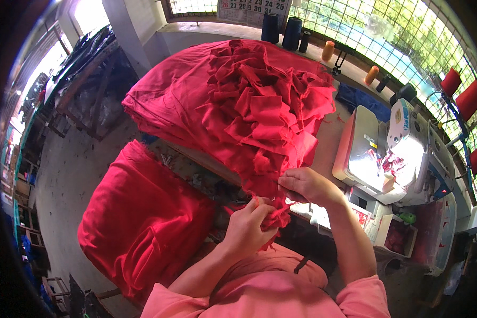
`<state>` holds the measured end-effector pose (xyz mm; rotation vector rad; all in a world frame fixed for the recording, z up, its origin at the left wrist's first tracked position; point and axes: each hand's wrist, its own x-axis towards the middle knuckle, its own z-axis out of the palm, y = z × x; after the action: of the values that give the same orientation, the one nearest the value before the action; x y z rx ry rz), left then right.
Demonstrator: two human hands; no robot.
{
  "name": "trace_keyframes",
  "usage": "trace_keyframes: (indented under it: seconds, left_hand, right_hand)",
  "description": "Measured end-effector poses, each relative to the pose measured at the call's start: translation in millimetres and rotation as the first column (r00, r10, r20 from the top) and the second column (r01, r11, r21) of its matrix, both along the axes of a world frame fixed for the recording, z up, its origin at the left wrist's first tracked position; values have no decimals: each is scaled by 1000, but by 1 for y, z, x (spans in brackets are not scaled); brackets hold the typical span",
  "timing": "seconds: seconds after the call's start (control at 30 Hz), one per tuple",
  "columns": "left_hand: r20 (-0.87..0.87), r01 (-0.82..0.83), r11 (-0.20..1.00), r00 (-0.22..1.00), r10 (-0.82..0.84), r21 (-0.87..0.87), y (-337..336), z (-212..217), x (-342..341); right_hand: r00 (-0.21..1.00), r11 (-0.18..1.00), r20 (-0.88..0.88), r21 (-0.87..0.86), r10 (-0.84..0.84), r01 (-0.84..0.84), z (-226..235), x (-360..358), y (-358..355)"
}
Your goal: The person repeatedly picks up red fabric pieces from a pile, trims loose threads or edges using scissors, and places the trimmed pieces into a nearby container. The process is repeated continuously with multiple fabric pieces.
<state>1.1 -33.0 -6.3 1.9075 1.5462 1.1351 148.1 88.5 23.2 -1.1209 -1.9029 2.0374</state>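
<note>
Furthest out from the left fingers lies a folded stack of red cloth (143, 222), low and well apart from them. The left hand (246, 225) sits curled, its fingers pressed together and pinching a bunched red fabric piece (273, 209) that hangs just under the right fingers. Above both sets of fingers rises a big heap of red cut pieces (249, 100), its lower edge touching the right fingertips. The right hand (307, 185) closes thumb against fingers on the upper end of the same fabric piece. Beyond the right fingers, near but apart, stands a white sewing machine (392, 153), with thread cones (281, 29) far above.
</note>
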Motion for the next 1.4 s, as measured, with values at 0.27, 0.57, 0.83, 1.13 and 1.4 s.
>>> trace_keyframes:
  seconds: [0.27,0.57,0.83,1.13,1.4]
  left_hand:
    - [438,626,779,699,-565,5,-35,24,6]
    - [437,905,399,301,-848,151,13,84,93]
    - [219,616,515,492,-842,596,109,160,318]
    - [133,834,467,448,-884,293,169,144,589]
    - [43,943,320,317,-947,95,110,109,578]
  right_hand:
    - [861,907,-291,-64,-416,417,-18,90,-47]
    - [736,782,-273,-123,-619,611,-50,162,-146]
    - [574,612,-326,-16,-751,791,-89,206,-225]
    - [455,432,-286,144,-843,890,-99,221,-269]
    - [378,330,-211,230,-901,915,-81,248,-277]
